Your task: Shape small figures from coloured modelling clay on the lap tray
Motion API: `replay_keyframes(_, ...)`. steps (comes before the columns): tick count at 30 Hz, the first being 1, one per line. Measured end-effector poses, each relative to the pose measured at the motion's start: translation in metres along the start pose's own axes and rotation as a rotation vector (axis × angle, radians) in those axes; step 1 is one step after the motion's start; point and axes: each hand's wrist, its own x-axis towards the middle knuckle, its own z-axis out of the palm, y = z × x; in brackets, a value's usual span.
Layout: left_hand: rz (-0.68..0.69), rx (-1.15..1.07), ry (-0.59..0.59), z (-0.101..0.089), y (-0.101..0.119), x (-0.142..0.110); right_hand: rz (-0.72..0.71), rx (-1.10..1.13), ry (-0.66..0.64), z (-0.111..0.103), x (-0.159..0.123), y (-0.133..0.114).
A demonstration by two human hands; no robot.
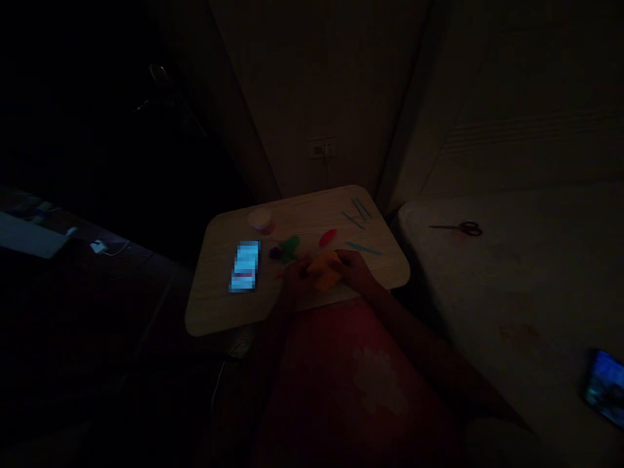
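Observation:
In dim light, my left hand (296, 276) and my right hand (351, 263) grip opposite sides of a soft-looking orange piece (324, 272) near the front edge of the small table (214, 312). Its material is too dark to make out. Just beyond it lies a red oval piece (328, 237). A green leaf-like piece (289, 249) and a dark round lump (275, 253) are close to my left hand. Thin teal strips (363, 248) lie beyond my right hand, with several more at the far right corner.
A lit phone (245, 266) lies on the table's left side, near a pale cup (260, 220). Scissors (470, 227) rest on a pale surface to the right, with another phone (605, 387) at its near end. A wall socket (321, 148) is behind the table.

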Motion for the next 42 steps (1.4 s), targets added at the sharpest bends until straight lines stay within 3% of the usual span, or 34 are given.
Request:
replay_keyframes(10,0.089,0.183,-0.038,-0.002,0.008,-0.003,-0.085,-0.131,-0.007,0.000,-0.003,-0.003)
replay_keyframes(14,0.062,0.141,-0.065,-0.001,0.007,-0.003,-0.078,-0.127,-0.006,0.001,-0.002,-0.004)
replay_keyframes(24,0.011,0.028,0.001,-0.003,-0.005,-0.001,-0.011,-0.023,0.005,0.002,-0.001,-0.002)
replay_keyframes(30,-0.106,-0.105,-0.001,0.000,-0.006,-0.002,0.026,0.007,0.077,0.000,-0.001,-0.003)
replay_keyframes(37,0.020,-0.037,-0.046,0.001,0.001,0.000,0.020,-0.034,0.026,0.000,-0.002,-0.006)
replay_keyframes(42,0.010,-0.029,-0.113,0.000,0.005,-0.001,-0.020,-0.081,-0.006,0.001,0.000,-0.004)
